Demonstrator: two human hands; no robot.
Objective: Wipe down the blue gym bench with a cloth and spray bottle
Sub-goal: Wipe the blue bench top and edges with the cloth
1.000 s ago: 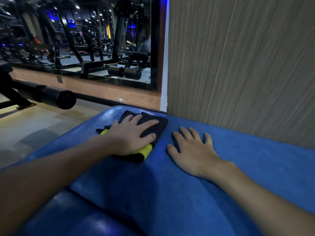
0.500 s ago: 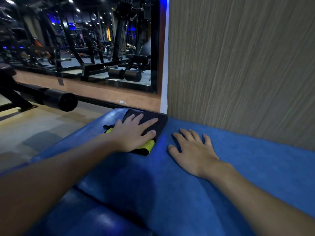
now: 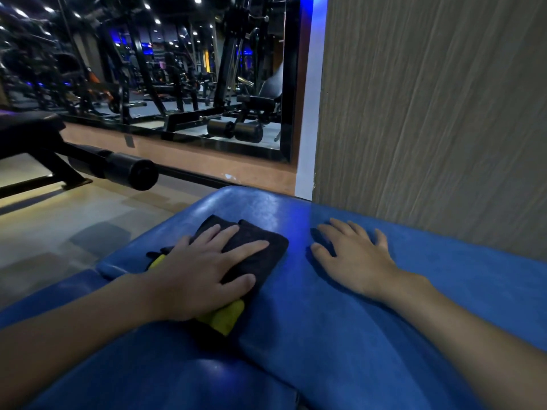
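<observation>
The blue padded gym bench (image 3: 340, 335) fills the lower part of the head view. A folded cloth (image 3: 254, 247), black on top with a yellow underside, lies on its left end. My left hand (image 3: 201, 270) presses flat on the cloth with straight, spread fingers. My right hand (image 3: 352, 255) rests flat on the bare pad to the right of the cloth, fingers spread, a short gap away from it. No spray bottle is in view.
A wood-grain wall panel (image 3: 429, 113) rises right behind the bench. To the left, a black padded roller (image 3: 130, 170) of another machine sticks out over the tan floor (image 3: 59, 226). A large wall mirror (image 3: 177, 78) reflects gym machines.
My left hand has slid the cloth back toward me, away from the bench's far left corner, after pushing it out there. My right hand stayed flat in place.
</observation>
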